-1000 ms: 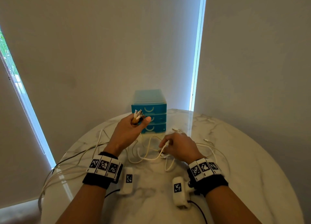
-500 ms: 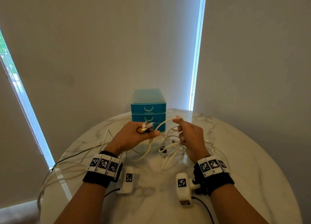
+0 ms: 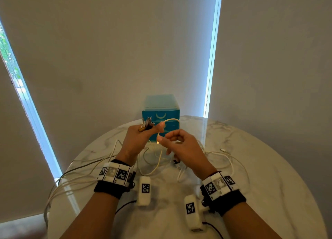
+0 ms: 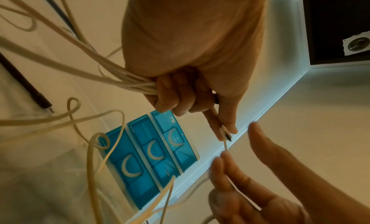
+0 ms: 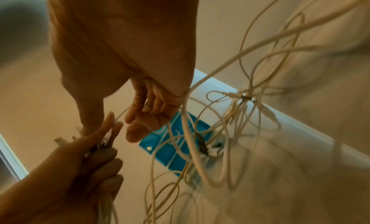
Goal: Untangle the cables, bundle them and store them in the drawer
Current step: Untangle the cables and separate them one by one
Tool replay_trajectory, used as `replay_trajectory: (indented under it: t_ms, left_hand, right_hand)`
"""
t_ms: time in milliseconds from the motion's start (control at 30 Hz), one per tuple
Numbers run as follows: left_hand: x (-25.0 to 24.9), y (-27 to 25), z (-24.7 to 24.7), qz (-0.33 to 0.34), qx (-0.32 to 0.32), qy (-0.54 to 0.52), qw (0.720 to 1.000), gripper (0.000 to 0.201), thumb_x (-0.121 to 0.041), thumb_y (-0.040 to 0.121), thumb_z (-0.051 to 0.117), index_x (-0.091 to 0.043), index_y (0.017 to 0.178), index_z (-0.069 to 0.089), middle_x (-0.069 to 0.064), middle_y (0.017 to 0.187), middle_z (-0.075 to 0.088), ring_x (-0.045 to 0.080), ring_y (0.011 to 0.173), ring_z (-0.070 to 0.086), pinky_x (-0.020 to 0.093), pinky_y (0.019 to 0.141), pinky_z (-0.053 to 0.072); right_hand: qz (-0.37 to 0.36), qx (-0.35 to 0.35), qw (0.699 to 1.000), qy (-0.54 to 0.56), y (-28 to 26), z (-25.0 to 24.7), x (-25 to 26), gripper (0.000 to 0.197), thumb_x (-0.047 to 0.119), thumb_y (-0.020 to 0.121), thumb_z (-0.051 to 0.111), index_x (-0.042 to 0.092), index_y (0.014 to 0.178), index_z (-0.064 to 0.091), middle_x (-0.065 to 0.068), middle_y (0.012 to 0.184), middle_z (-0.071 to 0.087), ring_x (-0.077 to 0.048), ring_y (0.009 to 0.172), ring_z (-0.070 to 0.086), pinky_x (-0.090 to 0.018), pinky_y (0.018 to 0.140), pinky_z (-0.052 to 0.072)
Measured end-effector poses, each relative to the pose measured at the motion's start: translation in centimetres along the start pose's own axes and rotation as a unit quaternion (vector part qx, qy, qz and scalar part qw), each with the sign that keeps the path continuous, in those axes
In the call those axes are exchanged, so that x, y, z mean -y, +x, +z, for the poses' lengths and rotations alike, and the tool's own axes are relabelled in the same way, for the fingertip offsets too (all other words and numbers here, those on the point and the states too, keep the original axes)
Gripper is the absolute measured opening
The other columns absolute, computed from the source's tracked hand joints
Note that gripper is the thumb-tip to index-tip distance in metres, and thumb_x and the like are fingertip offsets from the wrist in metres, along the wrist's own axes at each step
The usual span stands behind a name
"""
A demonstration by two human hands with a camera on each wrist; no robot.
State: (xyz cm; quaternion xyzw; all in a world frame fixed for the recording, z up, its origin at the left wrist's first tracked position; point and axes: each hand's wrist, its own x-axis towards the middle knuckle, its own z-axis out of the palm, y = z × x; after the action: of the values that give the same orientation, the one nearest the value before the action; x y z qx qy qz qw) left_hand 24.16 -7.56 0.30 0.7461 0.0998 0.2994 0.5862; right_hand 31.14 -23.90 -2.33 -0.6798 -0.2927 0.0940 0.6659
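Observation:
Several white cables point(image 3: 158, 165) lie tangled on the round marble table point(image 3: 269, 185). My left hand point(image 3: 152, 126) is raised in front of the blue drawer unit point(image 3: 160, 115) and grips a bunch of cable ends point(image 3: 146, 124). In the left wrist view its thumb and forefinger pinch a white plug point(image 4: 224, 131), and the other fingers curl round the cable bundle point(image 4: 130, 83). My right hand point(image 3: 163, 138) pinches the same plug's white cable point(image 4: 225, 146) just below it. That cable arcs up as a loop point(image 3: 170, 120). All three drawers point(image 4: 150, 154) are closed.
More cables trail off the table's left edge point(image 3: 53, 190). A knot of plugs and loops point(image 5: 243, 99) lies on the table by the drawer unit. A black plug point(image 3: 175, 161) sits under my right hand. Walls and blinds stand behind the table.
My right hand lifted a white cable off the table and brought it up to the left hand. The left hand now pinches that cable's plug. Both hands sit close together.

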Motion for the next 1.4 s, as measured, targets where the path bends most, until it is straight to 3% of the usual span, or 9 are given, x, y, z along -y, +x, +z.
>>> replay_trajectory:
  t_ms: [200, 333, 467, 600, 700, 867, 967, 1067, 1400]
  left_hand:
    - [0.2, -0.1, 0.1, -0.007, -0.007, -0.002, 1.000, 0.031, -0.044, 0.095, 0.079, -0.013, 0.097, 0.085, -0.019, 0.062, 0.069, -0.008, 0.049, 0.056, 0.015, 0.055, 0.040]
    - [-0.2, -0.1, -0.4, -0.013, -0.028, -0.035, 0.999, 0.029, -0.042, 0.096, 0.077, -0.014, 0.096, 0.082, -0.020, 0.047, 0.056, -0.007, 0.045, 0.052, 0.025, 0.058, 0.035]
    - [0.1, 0.0, -0.6, 0.037, 0.001, -0.057, 0.998, 0.027, -0.041, 0.097, 0.074, -0.015, 0.102, 0.081, -0.018, 0.053, 0.059, 0.001, 0.047, 0.044, 0.021, 0.052, 0.032]
    - [0.3, -0.1, -0.6, 0.082, 0.033, -0.069, 0.994, 0.028, -0.039, 0.095, 0.070, -0.014, 0.100, 0.081, -0.016, 0.062, 0.065, 0.003, 0.049, 0.036, 0.017, 0.049, 0.032]
    - [0.1, -0.1, -0.6, 0.075, 0.037, -0.018, 0.996, 0.026, -0.030, 0.103, 0.066, -0.010, 0.106, 0.081, -0.022, 0.055, 0.061, -0.001, 0.045, 0.044, 0.013, 0.050, 0.034]
    - [0.5, -0.1, -0.1, 0.026, 0.086, 0.074, 0.993, 0.039, -0.052, 0.108, 0.052, -0.028, 0.109, 0.083, -0.023, 0.048, 0.056, -0.008, 0.049, 0.053, 0.012, 0.054, 0.038]
    - [1.8, 0.7, 0.1, 0.019, 0.079, 0.102, 0.991, 0.048, -0.069, 0.100, 0.052, -0.035, 0.112, 0.084, -0.022, 0.070, 0.073, -0.004, 0.072, 0.063, 0.021, 0.072, 0.046]
    - [2.7, 1.2, 0.2, 0.019, 0.074, 0.115, 0.990, 0.064, -0.079, 0.092, 0.059, -0.023, 0.111, 0.084, 0.004, 0.105, 0.081, 0.014, 0.094, 0.072, 0.034, 0.086, 0.054]
    - [2.4, 0.6, 0.9, 0.016, 0.149, 0.104, 0.983, 0.012, -0.040, 0.096, 0.079, -0.035, 0.105, 0.086, -0.023, 0.103, 0.081, -0.006, 0.100, 0.073, 0.014, 0.087, 0.053]
  right_hand:
    - [-0.014, 0.019, 0.999, 0.035, 0.2, -0.6, 0.4, 0.042, 0.031, 0.094, 0.084, 0.012, 0.119, 0.057, -0.005, 0.103, 0.083, -0.024, 0.083, 0.080, -0.029, 0.055, 0.055]
    - [-0.022, -0.156, 0.987, 0.008, 1.5, -3.3, -0.8, 0.036, 0.039, 0.095, 0.082, 0.028, 0.121, 0.059, -0.003, 0.107, 0.077, -0.022, 0.084, 0.076, -0.035, 0.066, 0.062]
    - [0.038, -0.061, 0.997, 0.008, 1.7, -3.8, -2.6, 0.060, 0.032, 0.092, 0.085, 0.038, 0.143, 0.054, -0.004, 0.094, 0.073, -0.011, 0.072, 0.067, -0.027, 0.062, 0.055]
    - [0.011, -0.021, 1.000, -0.021, 1.1, -2.9, -2.1, 0.032, 0.032, 0.099, 0.078, 0.032, 0.130, 0.069, 0.000, 0.081, 0.074, -0.003, 0.059, 0.062, -0.017, 0.053, 0.049]
    - [-0.026, -0.064, 0.998, -0.003, 0.9, -2.8, -1.4, 0.015, 0.031, 0.105, 0.070, 0.022, 0.111, 0.079, -0.003, 0.094, 0.080, -0.010, 0.060, 0.061, -0.017, 0.049, 0.048]
    - [-0.073, -0.083, 0.978, 0.178, 1.3, -4.3, -0.1, 0.031, 0.008, 0.114, 0.048, 0.017, 0.133, 0.070, -0.001, 0.130, 0.077, -0.019, 0.082, 0.071, -0.021, 0.052, 0.047]
    - [-0.069, -0.039, 0.961, 0.267, 1.2, -4.5, 0.3, 0.035, 0.003, 0.113, 0.043, 0.013, 0.138, 0.066, -0.005, 0.137, 0.074, -0.018, 0.096, 0.071, -0.025, 0.067, 0.049]
    - [-0.029, 0.016, 0.938, 0.344, 1.2, -4.6, 0.0, 0.047, -0.008, 0.094, 0.048, 0.007, 0.133, 0.070, -0.015, 0.132, 0.075, -0.021, 0.101, 0.071, -0.028, 0.074, 0.053]
    - [-0.069, 0.046, 0.966, 0.247, 1.2, -4.3, -0.3, 0.039, -0.014, 0.095, 0.046, 0.007, 0.093, 0.079, -0.017, 0.106, 0.076, -0.019, 0.097, 0.069, -0.030, 0.076, 0.045]
